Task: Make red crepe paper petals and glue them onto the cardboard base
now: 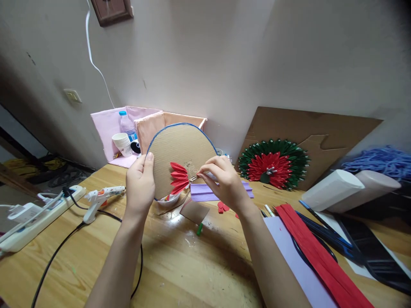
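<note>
The left hand (140, 182) grips the cardboard (180, 145) by its left edge; the right hand (224, 179), pinched, any hold unclear, has fingertips nearer the red petals (180, 176), which fan leftward.

A person's left forearm (119, 259) and right forearm (270, 256) are bare along all that shows, slim at the wrists and broader further up. The left hand (140, 183) and right hand (224, 182) are also bare, with slender fingers (213, 168) and a short left thumbnail (150, 157).
</note>
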`<state>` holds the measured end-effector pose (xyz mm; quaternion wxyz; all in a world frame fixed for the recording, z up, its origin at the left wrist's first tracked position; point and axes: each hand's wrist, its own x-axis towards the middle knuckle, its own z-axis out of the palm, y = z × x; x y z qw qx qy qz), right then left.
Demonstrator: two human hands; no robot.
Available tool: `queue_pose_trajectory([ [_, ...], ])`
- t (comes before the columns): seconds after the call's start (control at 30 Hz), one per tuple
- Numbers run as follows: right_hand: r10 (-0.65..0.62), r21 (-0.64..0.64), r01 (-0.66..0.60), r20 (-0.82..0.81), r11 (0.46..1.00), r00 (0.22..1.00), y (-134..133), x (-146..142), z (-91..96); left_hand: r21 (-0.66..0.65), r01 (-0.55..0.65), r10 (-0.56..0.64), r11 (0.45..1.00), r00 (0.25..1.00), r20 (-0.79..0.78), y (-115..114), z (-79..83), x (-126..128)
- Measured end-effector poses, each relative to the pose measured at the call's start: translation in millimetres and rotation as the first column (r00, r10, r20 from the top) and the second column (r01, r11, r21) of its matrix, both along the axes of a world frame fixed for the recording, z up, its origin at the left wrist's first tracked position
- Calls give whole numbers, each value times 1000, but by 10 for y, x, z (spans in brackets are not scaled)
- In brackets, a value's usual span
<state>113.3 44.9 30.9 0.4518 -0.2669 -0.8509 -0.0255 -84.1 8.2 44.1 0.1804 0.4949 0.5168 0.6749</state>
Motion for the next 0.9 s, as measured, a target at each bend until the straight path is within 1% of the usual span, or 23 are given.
queue_pose_trajectory([
  [0.13, -21, 13, 20, 57, 1000, 998, 46, -43, -58, -19, -18, 17, 1000, 999, -27, 30, -29, 0],
  [0.23, -17, 10, 17, 47, 1000, 999, 76, -54, -86, -20, -34, 33, 999, 998, -45, 58, -52, -15],
  [0.3, 20, -18, -20, -5, 1000, 1000, 86, -40, -88, -27, -25, 24, 999, 999, -32, 75, -66, -32],
  [0.4, 95, -60, -102, -111, 993, 989, 90, 4, -75, -46, 34, -34, 998, 999, 12, 84, -72, -50],
  [0.47, 135, -99, -149, -137, 984, 981, 87, 33, -62, -64, 64, -62, 996, 998, 26, 76, -62, -54],
  [0.57, 181, -152, -199, -123, 968, 976, 75, 55, -41, -90, 76, -74, 993, 997, 31, 51, -32, -56],
  [0.7, 232, -153, -242, -83, 958, 969, 47, 56, -15, -95, 102, -98, 990, 994, 52, 31, -7, -73],
  [0.9, 219, -172, -226, -54, 959, 974, 9, 51, 6, -119, 117, -107, 986, 991, 81, 47, -21, -110],
])
